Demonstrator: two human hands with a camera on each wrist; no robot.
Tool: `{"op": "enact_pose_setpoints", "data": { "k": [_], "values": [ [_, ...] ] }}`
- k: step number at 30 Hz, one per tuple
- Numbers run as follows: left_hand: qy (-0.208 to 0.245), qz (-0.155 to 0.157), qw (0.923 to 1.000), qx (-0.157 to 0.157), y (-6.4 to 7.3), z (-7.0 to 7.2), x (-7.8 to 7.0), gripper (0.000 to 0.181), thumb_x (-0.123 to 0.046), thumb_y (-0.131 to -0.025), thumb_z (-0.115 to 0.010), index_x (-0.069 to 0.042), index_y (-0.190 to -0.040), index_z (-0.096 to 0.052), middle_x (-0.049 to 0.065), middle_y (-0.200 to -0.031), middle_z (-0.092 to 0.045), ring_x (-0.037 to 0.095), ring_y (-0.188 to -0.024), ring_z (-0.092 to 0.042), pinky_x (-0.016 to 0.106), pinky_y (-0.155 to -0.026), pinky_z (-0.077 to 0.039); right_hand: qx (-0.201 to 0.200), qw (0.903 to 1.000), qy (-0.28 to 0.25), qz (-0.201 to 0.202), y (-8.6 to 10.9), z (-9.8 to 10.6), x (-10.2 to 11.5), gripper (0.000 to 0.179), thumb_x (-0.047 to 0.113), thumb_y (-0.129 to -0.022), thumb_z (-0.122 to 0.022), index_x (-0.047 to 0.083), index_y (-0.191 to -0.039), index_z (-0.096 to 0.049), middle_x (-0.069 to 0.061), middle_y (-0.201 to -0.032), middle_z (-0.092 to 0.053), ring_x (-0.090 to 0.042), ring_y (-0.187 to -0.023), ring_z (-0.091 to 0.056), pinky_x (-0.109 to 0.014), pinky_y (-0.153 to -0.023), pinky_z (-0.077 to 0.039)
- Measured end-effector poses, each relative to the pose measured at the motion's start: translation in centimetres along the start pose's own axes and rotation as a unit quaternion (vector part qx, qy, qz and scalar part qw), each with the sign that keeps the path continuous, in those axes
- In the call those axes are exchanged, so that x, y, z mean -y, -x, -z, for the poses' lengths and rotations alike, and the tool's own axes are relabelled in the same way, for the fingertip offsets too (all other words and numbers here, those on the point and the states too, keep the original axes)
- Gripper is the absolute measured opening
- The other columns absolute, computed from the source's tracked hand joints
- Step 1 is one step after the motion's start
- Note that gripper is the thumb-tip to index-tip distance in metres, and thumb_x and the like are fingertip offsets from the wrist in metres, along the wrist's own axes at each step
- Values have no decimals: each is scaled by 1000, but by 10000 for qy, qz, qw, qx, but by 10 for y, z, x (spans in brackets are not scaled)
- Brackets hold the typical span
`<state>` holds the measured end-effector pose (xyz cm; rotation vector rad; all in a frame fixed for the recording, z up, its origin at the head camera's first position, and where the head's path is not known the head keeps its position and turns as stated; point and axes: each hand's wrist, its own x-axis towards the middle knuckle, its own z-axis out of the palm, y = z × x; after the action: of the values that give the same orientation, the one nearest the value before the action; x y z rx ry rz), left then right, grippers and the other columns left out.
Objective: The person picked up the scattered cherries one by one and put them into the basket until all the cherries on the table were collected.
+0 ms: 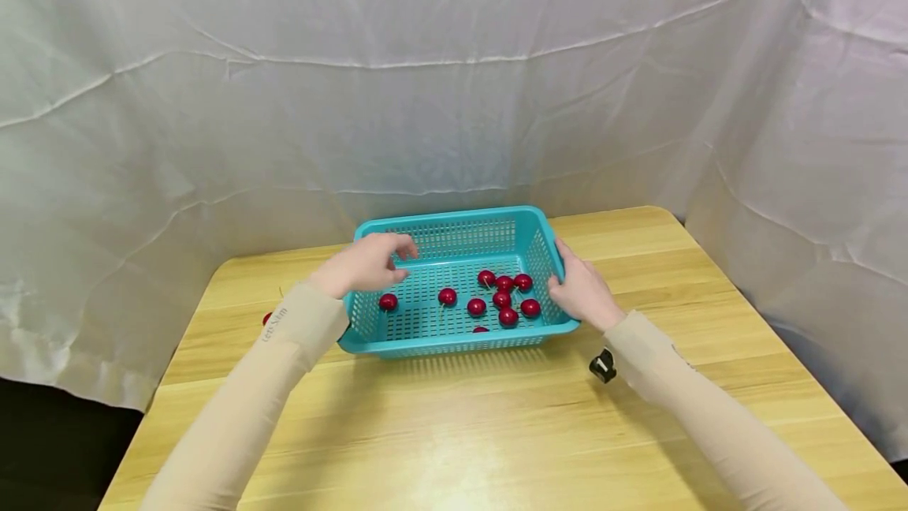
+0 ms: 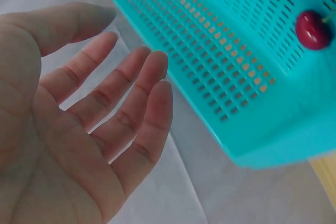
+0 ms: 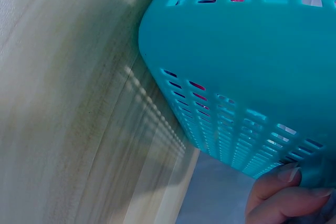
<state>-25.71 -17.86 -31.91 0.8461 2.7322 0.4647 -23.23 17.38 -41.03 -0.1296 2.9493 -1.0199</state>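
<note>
A turquoise perforated plastic basket (image 1: pixel 447 217) holds several dark red cherries (image 1: pixel 501 300), most of them grouped toward its right end. One cherry (image 1: pixel 388 302) lies by itself near the left end; in the left wrist view this cherry (image 2: pixel 313 30) shows past the rim. Over the basket's left side hovers my left hand (image 1: pixel 372 262), its fingers loosely bent and the palm (image 2: pixel 63 156) holding nothing. My right hand (image 1: pixel 585 290) grips the right rim. In the right wrist view its fingertips (image 3: pixel 283 198) are curled against the outer wall of the basket (image 3: pixel 236 51).
Another cherry (image 1: pixel 266 318) rests on the wooden table (image 1: pixel 440 432), left of the basket and partly hidden by the left sleeve (image 1: pixel 284 353). A pale curtain (image 1: pixel 426 117) hangs behind the table and along its sides. A small black device (image 1: pixel 603 366) sits at the right wrist.
</note>
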Motion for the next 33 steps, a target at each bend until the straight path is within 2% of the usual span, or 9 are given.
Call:
{"op": "enact_pose_setpoints", "data": {
  "k": [2, 6, 11, 15, 22, 26, 29, 33],
  "values": [
    [149, 10, 9999, -73, 6, 3, 6, 31, -12, -96, -63, -7, -126, -61, 12, -126, -65, 23, -97, -67, 41, -90, -57, -7, 10000, 21, -11, 0, 0, 0, 79, 13, -94, -51, 3, -162, -10, -40, -132, -57, -28, -71, -72, -30, -52, -57],
    [391, 61, 9986, -363, 20, 6, 19, 32, -10, -96, -63, -5, -127, -61, 14, -130, -64, 27, -102, -68, 43, -90, -58, -5, 10000, 24, -13, 0, -1, 0, 79, 13, -94, -51, 3, -161, -11, -40, -132, -57, -29, -72, -73, -30, -52, -58],
    [523, 154, 9922, -1123, 38, 4, 36, 34, -10, -96, -62, -3, -129, -59, 17, -133, -62, 35, -111, -65, 50, -96, -55, 8, 10000, 25, -19, 1, -2, 0, 79, 13, -94, -50, 3, -161, -10, -40, -133, -56, -28, -71, -72, -30, -51, -57],
    [567, 280, 9816, -1804, 54, -4, 52, 35, -6, -95, -60, 0, -130, -57, 20, -134, -60, 41, -115, -62, 57, -99, -52, 9, 10000, 37, -33, 0, -2, 0, 79, 13, -94, -51, 3, -161, -11, -40, -132, -57, -28, -71, -72, -30, -52, -57],
    [553, 683, 9591, -2691, 79, -19, 77, 37, -4, -93, -59, 0, -130, -56, 22, -135, -57, 44, -120, -56, 63, -101, -48, -9, 10000, 28, 19, -1, 1, 1, 79, 13, -94, -50, 1, -161, -10, -40, -126, -60, -28, -69, -72, -31, -51, -57],
    [337, 679, 9436, -3222, 90, -29, 86, 36, 1, -89, -60, 2, -124, -60, 25, -132, -57, 48, -123, -51, 66, -102, -42, 10, 10000, 86, -13, -1, 1, 1, 79, 14, -95, -51, 2, -161, -10, -39, -129, -59, -27, -70, -72, -31, -53, -58],
    [157, 698, 9367, -3427, 96, -40, 93, 34, 2, -86, -61, 3, -121, -61, 28, -133, -55, 52, -121, -48, 66, -98, -41, 32, 9999, 93, -46, 0, 1, 2, 79, 14, -95, -51, 3, -161, -10, -39, -131, -58, -28, -72, -72, -32, -54, -58],
    [35, 909, 9382, -3340, 102, -55, 99, 34, 0, -86, -61, 2, -120, -61, 29, -137, -51, 54, -120, -45, 66, -96, -41, 41, 9999, 77, -61, 0, 0, 1, 79, 14, -94, -51, 3, -161, -11, -40, -132, -57, -29, -72, -72, -32, -54, -58]
  ]
}}
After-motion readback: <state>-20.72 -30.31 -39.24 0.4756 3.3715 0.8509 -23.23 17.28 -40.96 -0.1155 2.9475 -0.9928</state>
